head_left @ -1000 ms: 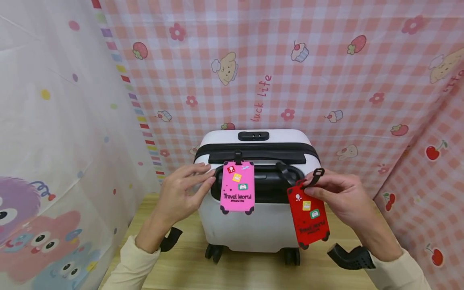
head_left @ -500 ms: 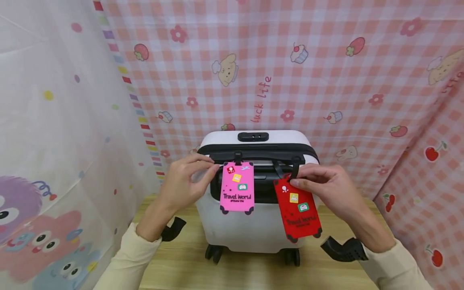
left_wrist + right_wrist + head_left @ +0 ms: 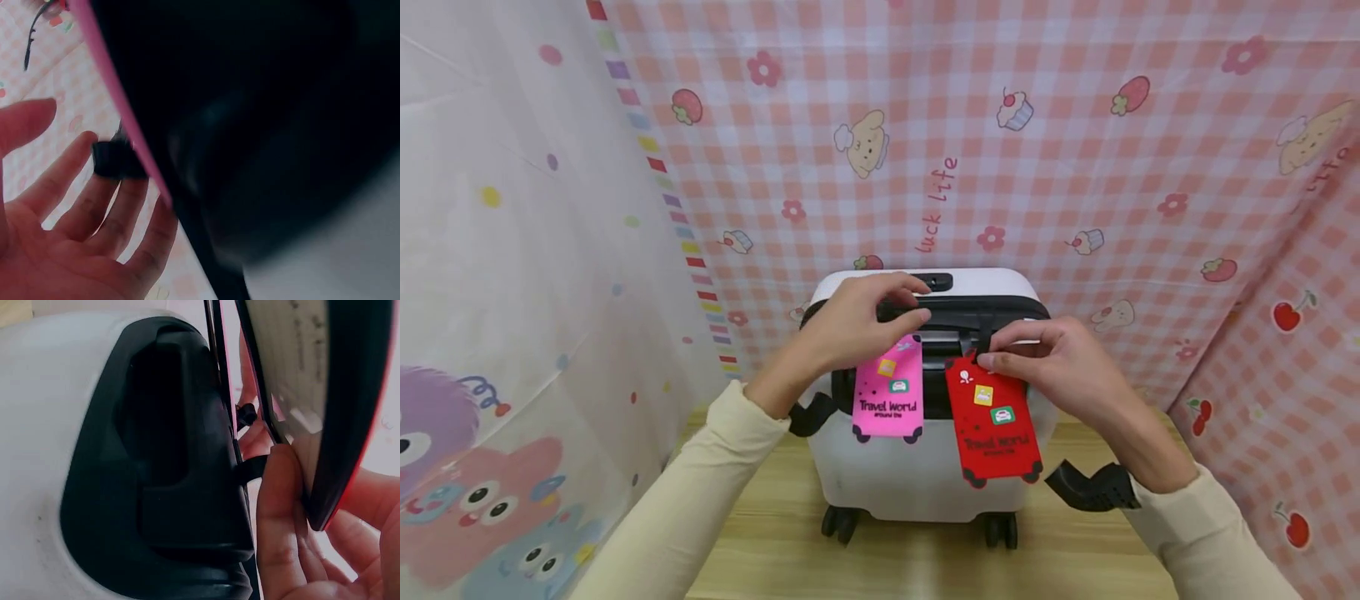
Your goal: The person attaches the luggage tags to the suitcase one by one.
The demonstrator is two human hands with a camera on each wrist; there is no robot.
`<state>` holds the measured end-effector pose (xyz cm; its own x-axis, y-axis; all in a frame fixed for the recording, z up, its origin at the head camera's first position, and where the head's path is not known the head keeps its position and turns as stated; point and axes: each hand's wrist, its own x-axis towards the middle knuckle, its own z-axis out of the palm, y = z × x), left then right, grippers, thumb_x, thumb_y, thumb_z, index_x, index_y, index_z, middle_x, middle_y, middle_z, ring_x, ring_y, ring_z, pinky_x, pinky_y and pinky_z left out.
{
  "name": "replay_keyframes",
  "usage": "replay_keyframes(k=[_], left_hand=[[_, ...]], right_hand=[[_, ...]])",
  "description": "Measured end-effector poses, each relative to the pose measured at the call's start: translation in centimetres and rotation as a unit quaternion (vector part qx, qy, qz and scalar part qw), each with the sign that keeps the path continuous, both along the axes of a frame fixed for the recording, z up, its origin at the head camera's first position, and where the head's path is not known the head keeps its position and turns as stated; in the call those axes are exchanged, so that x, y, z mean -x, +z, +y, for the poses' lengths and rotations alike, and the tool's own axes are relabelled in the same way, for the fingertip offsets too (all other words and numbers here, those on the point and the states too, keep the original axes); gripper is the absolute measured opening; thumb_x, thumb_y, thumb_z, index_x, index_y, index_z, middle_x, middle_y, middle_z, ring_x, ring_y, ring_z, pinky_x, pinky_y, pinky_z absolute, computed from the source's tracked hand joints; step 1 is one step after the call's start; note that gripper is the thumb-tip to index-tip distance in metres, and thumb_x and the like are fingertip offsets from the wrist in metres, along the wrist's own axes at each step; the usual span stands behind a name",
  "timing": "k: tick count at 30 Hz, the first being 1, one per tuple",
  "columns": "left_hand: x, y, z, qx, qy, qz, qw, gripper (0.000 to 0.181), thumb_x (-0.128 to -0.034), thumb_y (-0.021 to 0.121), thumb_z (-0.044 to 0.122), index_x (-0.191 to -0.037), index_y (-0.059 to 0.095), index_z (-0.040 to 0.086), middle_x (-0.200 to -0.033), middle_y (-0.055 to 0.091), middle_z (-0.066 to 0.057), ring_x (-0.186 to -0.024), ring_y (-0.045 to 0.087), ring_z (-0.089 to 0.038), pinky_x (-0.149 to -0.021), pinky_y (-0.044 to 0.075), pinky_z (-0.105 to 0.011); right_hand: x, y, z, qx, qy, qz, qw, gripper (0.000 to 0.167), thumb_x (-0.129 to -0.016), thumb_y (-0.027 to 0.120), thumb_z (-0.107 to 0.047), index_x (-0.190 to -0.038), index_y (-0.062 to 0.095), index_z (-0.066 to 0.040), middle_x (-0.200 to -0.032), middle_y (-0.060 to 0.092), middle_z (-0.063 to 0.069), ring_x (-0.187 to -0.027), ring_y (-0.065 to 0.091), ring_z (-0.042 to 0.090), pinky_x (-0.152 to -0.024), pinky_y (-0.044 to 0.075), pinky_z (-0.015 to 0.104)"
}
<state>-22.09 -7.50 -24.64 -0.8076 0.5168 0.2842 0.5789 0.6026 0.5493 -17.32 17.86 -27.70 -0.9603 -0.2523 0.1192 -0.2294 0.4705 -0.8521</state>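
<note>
A white suitcase stands upright with its black handle recess facing me. A pink luggage tag hangs at the handle; its top end is hidden behind my left hand. That hand has loosely bent fingers reaching over the suitcase's top edge, and the left wrist view shows the palm with fingers spread near a black strap end. My right hand pinches a red luggage tag at its top, by the black strap. The tag's back, in the right wrist view, has a pale lined card.
The suitcase's black wheels rest on a wood-grain surface. Behind it hangs a pink checked cloth. A white patterned cloth closes the left side, and another checked cloth the right.
My left hand has moved right and up, from beside the pink tag to above it. My right hand has carried the red tag left, close to the pink one.
</note>
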Motion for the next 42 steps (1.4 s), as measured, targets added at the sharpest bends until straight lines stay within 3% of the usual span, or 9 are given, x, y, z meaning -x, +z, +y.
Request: replay_keyframes(k=[4, 9, 15, 20, 27, 33, 42], left_hand=[[0.6, 0.1, 1.5, 0.025, -0.017, -0.049, 0.9983, 0.038, -0.0958, 0.064, 0.032, -0.131, 0.061, 0.017, -0.115, 0.069, -0.002, -0.107, 0.062, -0.014, -0.098, 0.048, -0.038], [1.1, 0.3, 2.9, 0.051, -0.031, -0.064, 0.9962, 0.039, -0.0947, 0.066, 0.034, -0.129, 0.061, 0.017, -0.116, 0.069, -0.004, -0.105, 0.063, -0.015, -0.098, 0.048, -0.037], [1.1, -0.2, 4.0, 0.098, 0.002, -0.043, 0.9942, 0.040, -0.0930, 0.067, 0.040, -0.127, 0.063, 0.019, -0.119, 0.067, -0.004, -0.108, 0.061, -0.016, -0.097, 0.048, -0.038], [1.2, -0.9, 4.7, 0.120, 0.017, -0.018, 0.9925, 0.041, -0.0919, 0.067, 0.044, -0.125, 0.067, 0.020, -0.119, 0.068, 0.001, -0.108, 0.059, -0.015, -0.095, 0.048, -0.036], [1.1, -1.0, 4.6, 0.087, 0.023, -0.060, 0.9941, 0.038, -0.0889, 0.072, 0.041, -0.121, 0.070, 0.020, -0.120, 0.069, 0.004, -0.108, 0.059, -0.013, -0.096, 0.047, -0.035], [0.9, -0.9, 4.7, 0.065, 0.036, -0.083, 0.9937, 0.038, -0.0865, 0.076, 0.037, -0.120, 0.071, 0.019, -0.115, 0.070, 0.001, -0.102, 0.061, -0.014, -0.093, 0.048, -0.035], [0.7, -0.6, 5.2, 0.016, 0.072, -0.137, 0.9878, 0.032, -0.0832, 0.081, 0.027, -0.113, 0.074, 0.017, -0.094, 0.070, 0.000, -0.088, 0.061, -0.017, -0.078, 0.046, -0.030]], right_hand=[[0.5, 0.2, 0.1, 0.000, 0.027, 0.015, 0.9995, 0.015, -0.091, 0.073, -0.019, -0.098, 0.074, -0.005, -0.100, 0.065, 0.012, -0.081, 0.068, 0.020, -0.071, 0.057, 0.031], [1.3, 0.2, 0.3, 0.022, 0.081, 0.038, 0.9957, 0.009, -0.091, 0.072, -0.012, -0.092, 0.073, -0.003, -0.091, 0.068, 0.010, -0.079, 0.066, 0.019, -0.071, 0.057, 0.030], [2.7, -0.2, 0.8, 0.045, 0.143, 0.082, 0.9852, 0.004, -0.089, 0.071, -0.004, -0.091, 0.075, -0.005, -0.092, 0.069, 0.010, -0.083, 0.064, 0.021, -0.070, 0.058, 0.032], [3.3, -0.8, 1.2, 0.079, 0.167, 0.077, 0.9798, 0.005, -0.089, 0.070, -0.001, -0.091, 0.075, -0.002, -0.090, 0.067, 0.010, -0.082, 0.063, 0.022, -0.068, 0.058, 0.033], [2.8, -0.8, 1.1, 0.086, 0.164, 0.030, 0.9823, 0.004, -0.089, 0.071, -0.005, -0.092, 0.074, -0.004, -0.088, 0.065, 0.008, -0.081, 0.062, 0.024, -0.068, 0.058, 0.037], [2.3, -0.7, 0.8, 0.105, 0.165, 0.014, 0.9807, 0.004, -0.090, 0.069, -0.002, -0.092, 0.072, 0.000, -0.086, 0.067, 0.006, -0.079, 0.063, 0.024, -0.068, 0.057, 0.036], [2.0, -0.5, 0.6, 0.087, 0.151, 0.006, 0.9847, 0.004, -0.090, 0.071, -0.006, -0.091, 0.071, -0.001, -0.084, 0.066, 0.007, -0.078, 0.063, 0.024, -0.068, 0.057, 0.035]])
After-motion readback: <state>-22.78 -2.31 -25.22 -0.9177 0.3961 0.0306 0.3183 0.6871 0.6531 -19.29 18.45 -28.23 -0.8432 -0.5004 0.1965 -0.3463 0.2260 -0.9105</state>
